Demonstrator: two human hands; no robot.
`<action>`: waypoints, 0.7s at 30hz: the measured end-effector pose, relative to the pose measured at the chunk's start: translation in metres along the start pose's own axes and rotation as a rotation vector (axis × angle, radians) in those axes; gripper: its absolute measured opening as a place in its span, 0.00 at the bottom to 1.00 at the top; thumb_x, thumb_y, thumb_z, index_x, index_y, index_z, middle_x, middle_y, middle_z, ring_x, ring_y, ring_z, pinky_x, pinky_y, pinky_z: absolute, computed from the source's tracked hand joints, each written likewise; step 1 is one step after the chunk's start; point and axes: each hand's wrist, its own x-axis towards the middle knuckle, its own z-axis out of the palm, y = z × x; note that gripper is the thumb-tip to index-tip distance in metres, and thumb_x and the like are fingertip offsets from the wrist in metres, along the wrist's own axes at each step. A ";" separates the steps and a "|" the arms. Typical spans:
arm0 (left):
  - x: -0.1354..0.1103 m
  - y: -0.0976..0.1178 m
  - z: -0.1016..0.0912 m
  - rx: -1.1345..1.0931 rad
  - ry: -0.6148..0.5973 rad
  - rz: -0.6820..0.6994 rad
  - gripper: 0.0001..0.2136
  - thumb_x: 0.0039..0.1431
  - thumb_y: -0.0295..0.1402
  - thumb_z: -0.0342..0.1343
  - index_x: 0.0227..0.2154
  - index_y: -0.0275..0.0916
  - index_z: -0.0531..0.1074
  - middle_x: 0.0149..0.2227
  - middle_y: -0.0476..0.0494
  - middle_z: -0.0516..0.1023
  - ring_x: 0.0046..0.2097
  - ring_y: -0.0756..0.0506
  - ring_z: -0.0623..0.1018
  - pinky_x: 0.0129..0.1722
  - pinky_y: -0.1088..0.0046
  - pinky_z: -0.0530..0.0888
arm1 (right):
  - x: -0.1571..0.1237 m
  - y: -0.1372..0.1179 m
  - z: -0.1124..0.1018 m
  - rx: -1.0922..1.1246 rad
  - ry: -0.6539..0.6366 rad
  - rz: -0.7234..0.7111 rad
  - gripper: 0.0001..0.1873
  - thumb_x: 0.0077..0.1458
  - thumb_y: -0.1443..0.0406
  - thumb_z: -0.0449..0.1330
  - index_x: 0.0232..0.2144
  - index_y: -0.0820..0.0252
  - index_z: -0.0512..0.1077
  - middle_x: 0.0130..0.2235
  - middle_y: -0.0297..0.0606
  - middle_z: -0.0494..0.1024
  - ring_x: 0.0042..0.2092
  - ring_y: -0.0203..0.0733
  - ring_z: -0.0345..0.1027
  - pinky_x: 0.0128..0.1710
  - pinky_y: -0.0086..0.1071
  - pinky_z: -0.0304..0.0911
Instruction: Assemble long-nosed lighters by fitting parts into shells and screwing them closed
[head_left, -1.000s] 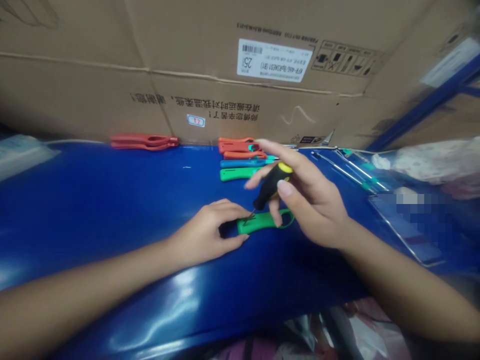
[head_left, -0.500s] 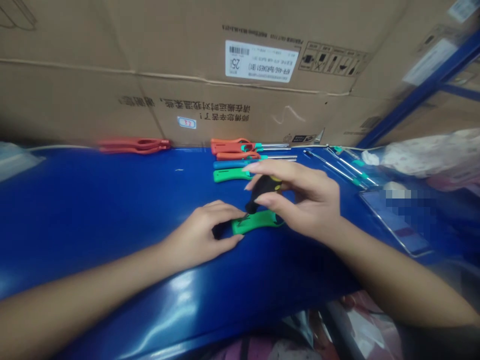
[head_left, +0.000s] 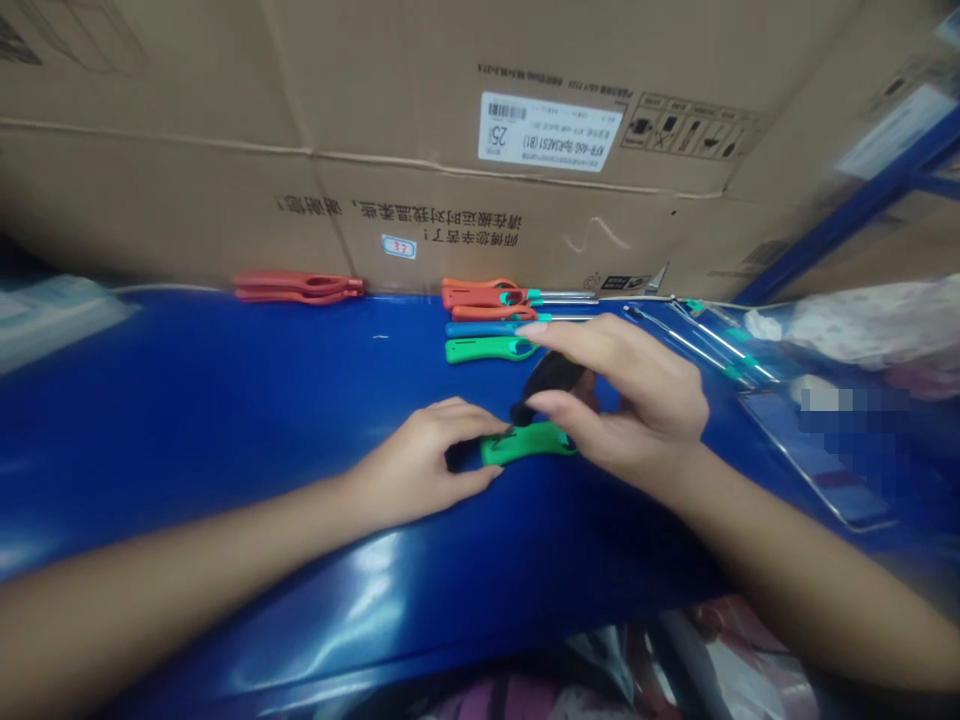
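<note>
A green lighter casing (head_left: 531,443) lies flat on the blue table. My left hand (head_left: 442,455) pinches its left end between thumb and fingers. My right hand (head_left: 637,395) is closed around the dark handle of a short screwdriver (head_left: 555,385), held tilted. The screwdriver's tip points down at the casing's left part; whether it touches is too blurred to tell. Behind my right hand lie another green lighter casing (head_left: 487,349), a blue lighter (head_left: 480,328) and orange lighters (head_left: 480,298), some with metal rods.
Red casings (head_left: 300,288) lie at the back left, against a large cardboard box (head_left: 420,120). Several loose metal rods (head_left: 697,345) and a phone (head_left: 814,455) lie on the right. A blue frame bar (head_left: 840,210) slants up at the right.
The view has shifted slightly, so things sit further right. My right fingers have turned a little around the screwdriver handle, hiding its yellow part. My left hand still grips the casing.
</note>
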 end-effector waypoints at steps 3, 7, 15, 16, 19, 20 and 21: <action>0.000 0.000 -0.001 -0.013 -0.009 -0.010 0.15 0.59 0.30 0.62 0.49 0.39 0.77 0.46 0.43 0.82 0.48 0.44 0.79 0.52 0.64 0.76 | -0.002 -0.003 -0.001 0.097 -0.104 0.163 0.23 0.68 0.65 0.52 0.63 0.52 0.65 0.55 0.42 0.77 0.36 0.38 0.75 0.34 0.35 0.75; 0.001 0.002 -0.001 -0.003 -0.013 -0.024 0.13 0.58 0.30 0.62 0.47 0.40 0.77 0.47 0.43 0.82 0.49 0.43 0.79 0.52 0.62 0.76 | -0.002 -0.003 0.000 0.197 -0.077 0.184 0.18 0.64 0.64 0.59 0.55 0.52 0.73 0.47 0.41 0.80 0.39 0.40 0.74 0.28 0.32 0.74; 0.001 0.002 -0.002 -0.018 -0.025 -0.026 0.15 0.59 0.30 0.62 0.49 0.40 0.77 0.48 0.42 0.81 0.50 0.42 0.79 0.53 0.63 0.75 | 0.001 -0.006 -0.004 0.070 -0.188 0.080 0.22 0.69 0.66 0.49 0.62 0.52 0.65 0.52 0.42 0.77 0.47 0.43 0.74 0.46 0.40 0.74; 0.001 0.002 -0.002 -0.015 -0.025 -0.023 0.15 0.59 0.30 0.62 0.49 0.39 0.77 0.48 0.42 0.81 0.50 0.42 0.79 0.53 0.63 0.75 | 0.001 -0.007 -0.004 0.095 -0.214 0.086 0.21 0.69 0.67 0.48 0.62 0.53 0.65 0.51 0.42 0.78 0.47 0.42 0.74 0.45 0.40 0.74; 0.001 0.003 -0.002 -0.004 -0.013 -0.025 0.11 0.58 0.29 0.62 0.45 0.39 0.78 0.45 0.44 0.82 0.47 0.43 0.79 0.51 0.64 0.76 | 0.001 -0.008 -0.003 0.025 -0.138 -0.009 0.14 0.65 0.63 0.59 0.52 0.53 0.73 0.41 0.38 0.81 0.39 0.41 0.75 0.40 0.37 0.74; 0.001 0.003 -0.002 -0.003 -0.010 -0.027 0.10 0.58 0.29 0.62 0.43 0.40 0.78 0.43 0.45 0.82 0.46 0.44 0.79 0.50 0.65 0.76 | 0.001 -0.008 -0.002 -0.025 -0.090 -0.042 0.14 0.62 0.62 0.62 0.50 0.53 0.74 0.38 0.37 0.81 0.37 0.41 0.75 0.38 0.36 0.74; 0.001 0.003 -0.002 -0.004 -0.009 -0.029 0.10 0.58 0.29 0.62 0.43 0.40 0.78 0.43 0.45 0.82 0.46 0.44 0.79 0.50 0.66 0.76 | 0.000 -0.008 -0.002 -0.065 -0.049 -0.062 0.14 0.61 0.61 0.64 0.49 0.53 0.75 0.38 0.37 0.82 0.36 0.42 0.75 0.38 0.36 0.74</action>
